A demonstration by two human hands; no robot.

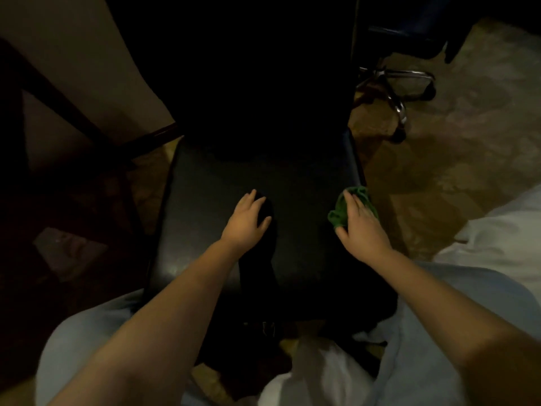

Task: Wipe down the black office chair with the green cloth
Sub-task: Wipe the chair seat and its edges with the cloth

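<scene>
Dim rm; 2nd chair's chrome base [395,83] (castors), mottled floor [453,148].

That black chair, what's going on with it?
A person is leaning over the black padded office chair and cleaning its seat. The right hand presses a crumpled green cloth against the seat's right edge. The left hand rests bare and flat near the middle of the seat, seemingly steadying it. Another chair's chrome wheeled base stands behind.
</scene>
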